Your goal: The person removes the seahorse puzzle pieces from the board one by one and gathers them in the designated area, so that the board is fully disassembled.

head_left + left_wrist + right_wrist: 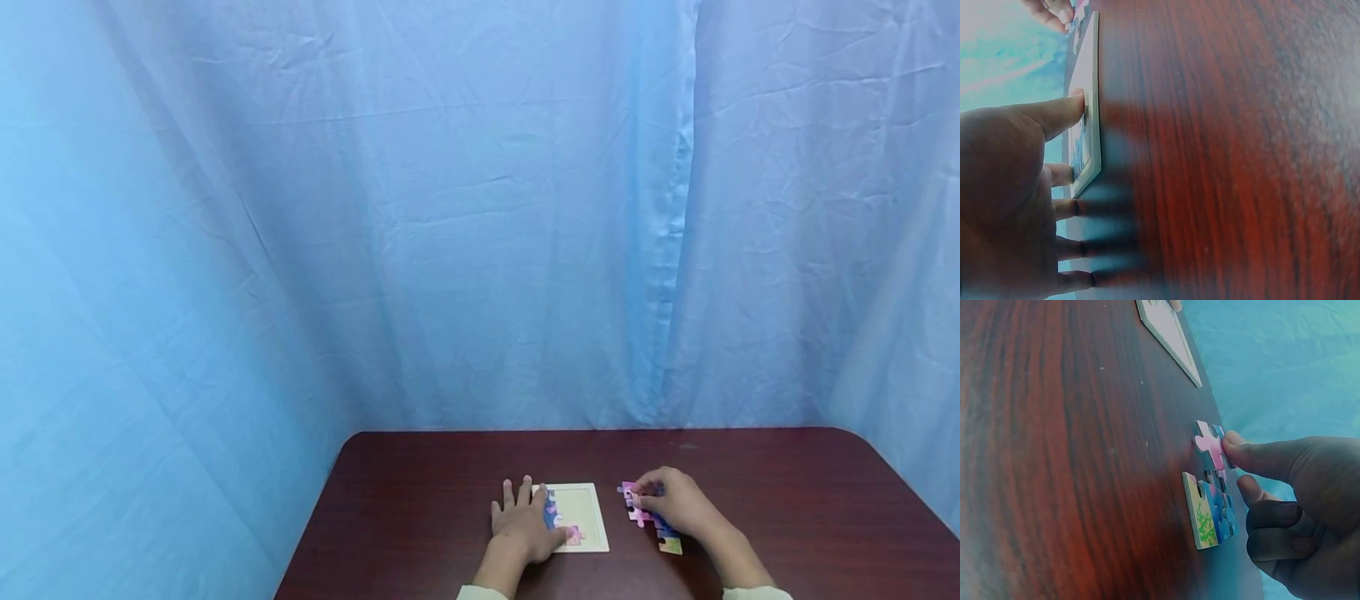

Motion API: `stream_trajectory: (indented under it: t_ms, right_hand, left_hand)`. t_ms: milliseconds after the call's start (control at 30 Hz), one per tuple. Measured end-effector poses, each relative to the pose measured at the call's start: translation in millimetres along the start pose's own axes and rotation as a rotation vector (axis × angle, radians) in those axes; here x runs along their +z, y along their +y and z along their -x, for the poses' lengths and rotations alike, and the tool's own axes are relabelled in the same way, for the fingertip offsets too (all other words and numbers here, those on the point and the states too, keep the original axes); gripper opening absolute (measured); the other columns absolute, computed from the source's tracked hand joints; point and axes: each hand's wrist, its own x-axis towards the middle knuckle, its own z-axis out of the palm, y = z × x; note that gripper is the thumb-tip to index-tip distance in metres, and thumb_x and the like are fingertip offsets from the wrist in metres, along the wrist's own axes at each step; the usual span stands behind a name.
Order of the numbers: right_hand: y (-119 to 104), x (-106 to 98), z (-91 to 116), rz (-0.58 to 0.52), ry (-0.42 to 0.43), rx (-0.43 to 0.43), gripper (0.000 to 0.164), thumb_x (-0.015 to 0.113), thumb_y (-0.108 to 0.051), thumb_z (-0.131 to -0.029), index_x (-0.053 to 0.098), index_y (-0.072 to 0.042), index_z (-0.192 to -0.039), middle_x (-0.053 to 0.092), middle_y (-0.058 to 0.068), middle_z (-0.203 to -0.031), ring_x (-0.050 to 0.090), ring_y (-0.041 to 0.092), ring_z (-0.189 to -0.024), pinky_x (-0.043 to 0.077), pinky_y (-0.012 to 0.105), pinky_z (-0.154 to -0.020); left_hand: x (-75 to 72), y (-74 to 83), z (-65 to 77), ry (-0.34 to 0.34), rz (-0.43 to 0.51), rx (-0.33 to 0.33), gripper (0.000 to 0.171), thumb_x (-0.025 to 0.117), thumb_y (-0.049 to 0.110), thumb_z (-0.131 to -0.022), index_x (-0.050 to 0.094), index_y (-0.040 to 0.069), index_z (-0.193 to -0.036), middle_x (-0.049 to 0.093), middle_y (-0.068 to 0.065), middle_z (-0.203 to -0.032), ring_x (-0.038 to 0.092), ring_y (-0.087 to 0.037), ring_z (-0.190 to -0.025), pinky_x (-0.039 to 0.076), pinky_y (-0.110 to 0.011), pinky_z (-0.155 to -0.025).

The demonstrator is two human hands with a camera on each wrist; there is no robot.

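In the head view a pale puzzle tray lies on the table, with blue pieces along its left side and a pink piece at its lower edge. My left hand rests over the tray's left edge, fingers spread, the thumb near the pink piece. To the right, my right hand pinches a puzzle piece with thumb and fingers at a cluster of loose pieces. Among them the right wrist view shows a pink piece at the thumb and a yellow-green piece. The index fingertip is partly hidden there.
The dark red-brown table has rounded far corners. Light blue curtains hang behind it and at both sides. A strip of bare tabletop separates the tray from the loose pieces.
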Motion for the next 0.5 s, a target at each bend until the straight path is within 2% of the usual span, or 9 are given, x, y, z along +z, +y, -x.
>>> stream_trajectory:
  t_ms: [200,500]
  right_hand:
    - [-0.3,-0.4,1.4,-0.015,0.016,0.001,0.008,0.081,-0.015,-0.092,0.080,-0.011,-0.098,0.070,0.000,-0.090,0.060,0.014,-0.082,0.052,0.034,-0.074]
    - [-1.9,-0.5,2.2,-0.037,0.011,0.051,0.007,0.077,-0.013,-0.095,0.079,-0.010,-0.100,0.066,0.001,-0.084,0.057,0.015,-0.076,0.048,0.032,-0.069]
  left_hand:
    - [0.9,1.3,-0.5,0.003,-0.012,-0.002,0.087,0.070,0.068,-0.090,0.048,0.021,-0.160,0.037,-0.009,-0.172,0.025,-0.043,-0.163,0.030,-0.067,-0.125]
    - [0.3,0.7,0.5,0.000,-0.005,0.001,0.087,0.070,0.068,-0.091,0.047,0.021,-0.160,0.036,-0.009,-0.173,0.025,-0.044,-0.162,0.029,-0.067,-0.126]
